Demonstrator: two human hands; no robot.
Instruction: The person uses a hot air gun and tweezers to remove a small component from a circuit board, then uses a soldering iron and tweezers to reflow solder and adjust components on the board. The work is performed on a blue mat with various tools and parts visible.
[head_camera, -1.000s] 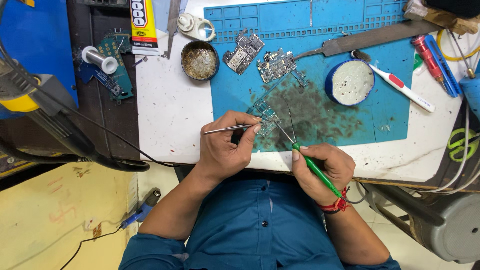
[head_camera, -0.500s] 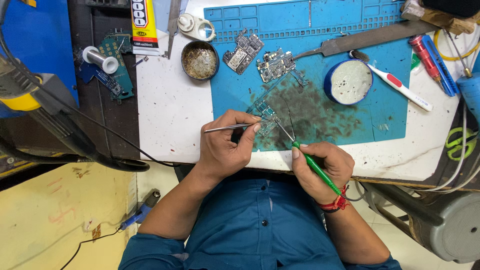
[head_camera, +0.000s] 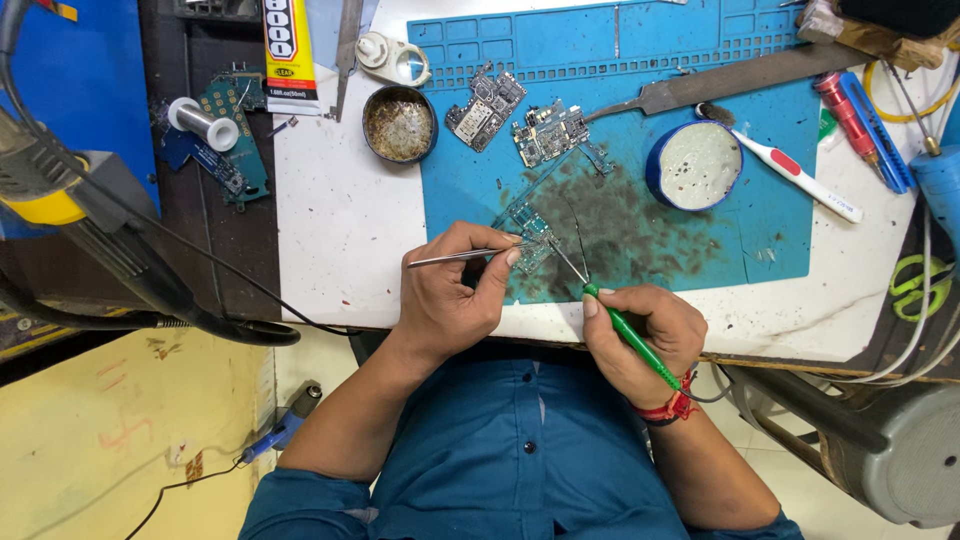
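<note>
Vs. 1 s ago — little changing: left hand (head_camera: 450, 290) is still pinching tweezers (head_camera: 462, 257) on small board (head_camera: 530, 235); right hand (head_camera: 640, 335) is gripping green-handled iron (head_camera: 625, 330) w/ tip beside it — work holding steady.

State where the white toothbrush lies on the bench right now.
In the head view, the white toothbrush lies slanted at the right of the blue mat, its bristles beside the round blue tin.

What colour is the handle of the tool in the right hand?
Bright green handle, clearest in the head view.
</note>
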